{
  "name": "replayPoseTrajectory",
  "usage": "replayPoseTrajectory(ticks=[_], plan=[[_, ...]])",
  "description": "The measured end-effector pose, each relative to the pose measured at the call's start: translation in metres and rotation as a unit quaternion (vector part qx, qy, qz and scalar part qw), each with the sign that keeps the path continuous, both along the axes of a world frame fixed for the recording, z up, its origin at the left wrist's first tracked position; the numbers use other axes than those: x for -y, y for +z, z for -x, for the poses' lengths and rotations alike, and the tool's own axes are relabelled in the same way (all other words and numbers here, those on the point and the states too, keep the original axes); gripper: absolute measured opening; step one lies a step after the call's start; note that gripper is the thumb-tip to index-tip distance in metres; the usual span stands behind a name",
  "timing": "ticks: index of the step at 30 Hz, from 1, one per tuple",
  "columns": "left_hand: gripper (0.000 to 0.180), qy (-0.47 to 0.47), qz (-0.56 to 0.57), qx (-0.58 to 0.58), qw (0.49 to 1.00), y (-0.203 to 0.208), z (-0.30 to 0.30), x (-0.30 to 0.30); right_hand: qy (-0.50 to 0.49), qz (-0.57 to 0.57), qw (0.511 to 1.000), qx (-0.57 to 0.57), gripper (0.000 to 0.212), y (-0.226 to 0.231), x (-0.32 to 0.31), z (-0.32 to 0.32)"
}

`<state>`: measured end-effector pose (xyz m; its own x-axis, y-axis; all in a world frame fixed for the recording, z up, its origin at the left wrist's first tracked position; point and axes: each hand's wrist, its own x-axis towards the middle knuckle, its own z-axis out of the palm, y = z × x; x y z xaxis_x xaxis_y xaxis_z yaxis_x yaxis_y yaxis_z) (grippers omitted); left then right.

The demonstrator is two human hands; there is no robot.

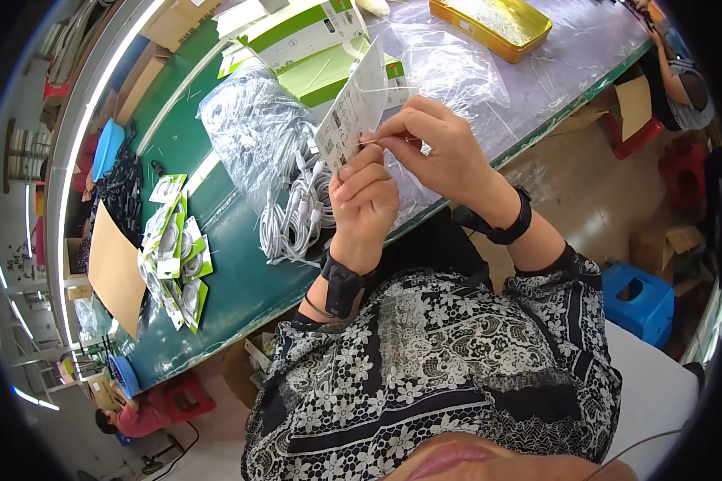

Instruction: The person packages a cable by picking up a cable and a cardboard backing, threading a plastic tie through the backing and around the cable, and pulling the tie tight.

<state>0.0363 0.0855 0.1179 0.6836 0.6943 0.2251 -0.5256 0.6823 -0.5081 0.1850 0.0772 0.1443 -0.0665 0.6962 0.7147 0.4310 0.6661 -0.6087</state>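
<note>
My left hand (367,195) is closed on the lower edge of a white printed card (343,127), which stands upright and folded or doubled at the table's near edge. My right hand (444,148) pinches a thin white strand (381,140) close against the card's right side, just above the left fingertips. Whether the strand passes through the card cannot be made out. Left of my left hand, loose grey-white coiled cables (290,216) spill from a clear plastic bag (253,112) filled with more cables.
Green-and-white boxes (303,36) stand behind the card. A yellow tray (525,50) of thin white strands sits at the far right. Packaged cables on cards (171,248) lie left, near a brown cardboard sheet (114,268). A blue stool (640,301) stands right; other people work beyond.
</note>
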Motion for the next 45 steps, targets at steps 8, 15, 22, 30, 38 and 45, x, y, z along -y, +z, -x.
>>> replayPoseTrajectory(ticks=[8, 15, 22, 30, 38, 45], plan=[[0.021, 0.026, -0.028, -0.038, 0.999, -0.007, 0.003, 0.001, 0.011, 0.008, 1.000, -0.003, 0.015, -0.003, 0.002, 0.008], [0.023, 0.028, -0.025, -0.033, 0.999, -0.010, 0.006, 0.000, 0.011, 0.019, 1.000, -0.016, 0.014, -0.003, 0.000, 0.011], [0.026, 0.029, -0.019, -0.040, 0.999, -0.012, 0.005, 0.000, 0.018, 0.026, 0.999, -0.028, 0.014, -0.005, 0.000, 0.012], [0.032, 0.088, -0.148, -0.218, 0.961, -0.028, 0.007, -0.002, 0.037, 0.032, 0.999, 0.003, 0.017, -0.004, 0.004, 0.006], [0.040, 0.131, -0.226, -0.460, 0.848, -0.004, 0.007, 0.008, 0.026, 0.130, 0.977, -0.167, 0.029, -0.033, 0.013, -0.007], [0.038, 0.263, -0.253, -0.552, 0.750, -0.009, 0.006, 0.008, -0.177, -0.171, 0.961, 0.126, 0.029, -0.022, 0.023, -0.030]])
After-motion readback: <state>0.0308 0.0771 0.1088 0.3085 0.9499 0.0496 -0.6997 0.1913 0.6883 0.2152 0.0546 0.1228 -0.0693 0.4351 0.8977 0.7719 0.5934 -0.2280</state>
